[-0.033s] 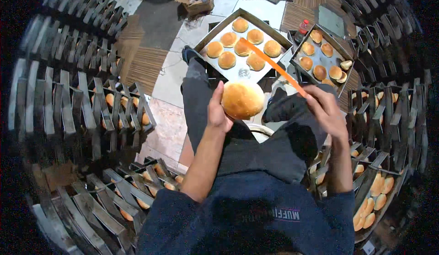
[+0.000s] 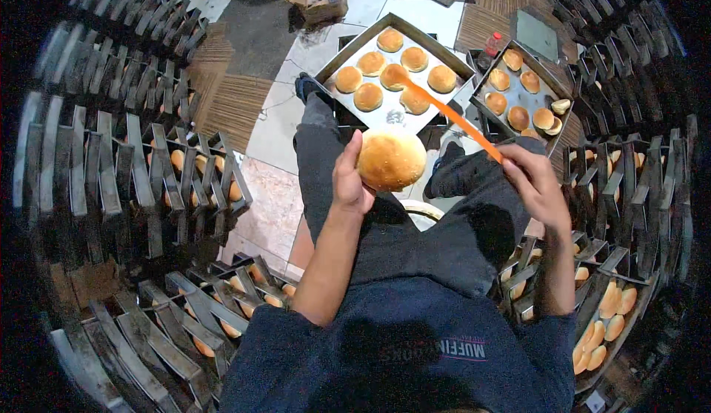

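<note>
Eight buns [image 2: 442, 79] are carried by the middle tray [image 2: 392, 119], and a ninth, the held bun [image 2: 392, 161], is raised just short of it, over the lap. It is gripped from its left side by the left hand [image 2: 349, 180]: the thumb is laid along the edge, while the fingers are mostly hidden underneath. By the right hand [image 2: 529, 180], closed around one end, an orange tool [image 2: 466, 128] is held slantwise over the tray. Its far tip is seen against a bun of nearly the same colour; whether that bun is touched cannot be told. The tool and the held bun are apart.

The step in hand is judged to be the handling of a single bun, with the tool at the ready. For the next move, the bun would need to be steadied without being squashed and the tool brought back toward it at a controlled angle, with the left fingers out of its path.

More buns, some in pale pieces, are held by the right tray [image 2: 512, 96]. Both sides are lined with stacked trays [image 2: 111, 154].
</note>
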Available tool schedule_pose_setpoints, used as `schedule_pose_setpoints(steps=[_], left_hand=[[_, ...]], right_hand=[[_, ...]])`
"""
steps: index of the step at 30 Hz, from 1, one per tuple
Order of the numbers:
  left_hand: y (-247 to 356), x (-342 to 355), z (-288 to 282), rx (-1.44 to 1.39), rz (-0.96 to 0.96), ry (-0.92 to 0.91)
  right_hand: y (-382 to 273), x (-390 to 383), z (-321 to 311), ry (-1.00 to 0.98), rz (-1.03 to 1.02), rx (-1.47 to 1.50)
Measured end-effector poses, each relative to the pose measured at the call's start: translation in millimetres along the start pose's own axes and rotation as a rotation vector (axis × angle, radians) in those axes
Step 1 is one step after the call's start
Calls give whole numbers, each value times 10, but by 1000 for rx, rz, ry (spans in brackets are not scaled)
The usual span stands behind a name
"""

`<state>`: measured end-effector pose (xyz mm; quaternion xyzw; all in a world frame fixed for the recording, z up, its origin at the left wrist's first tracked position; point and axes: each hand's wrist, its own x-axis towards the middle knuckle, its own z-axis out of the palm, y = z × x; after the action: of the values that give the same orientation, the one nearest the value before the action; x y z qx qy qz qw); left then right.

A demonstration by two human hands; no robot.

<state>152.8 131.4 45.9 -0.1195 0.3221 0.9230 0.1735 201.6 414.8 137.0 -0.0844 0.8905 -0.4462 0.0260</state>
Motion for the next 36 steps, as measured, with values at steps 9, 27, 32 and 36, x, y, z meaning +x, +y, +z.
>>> schedule_pose_setpoints(steps=[9,27,32,36], left_hand=[[261,-287,176,326,255,43],[377,-535,218,903,227,-318],[368,-500,277,721,127,-347],[210,-472,380,602,177,-258]], right_hand=[[-485,-201,-368,-96,-31,-162],[-999,317,-830,-495,-262,-536],[-1224,442,-1137,-532,-187,-505],[-1315,387,-1029,-225,-205,-473]])
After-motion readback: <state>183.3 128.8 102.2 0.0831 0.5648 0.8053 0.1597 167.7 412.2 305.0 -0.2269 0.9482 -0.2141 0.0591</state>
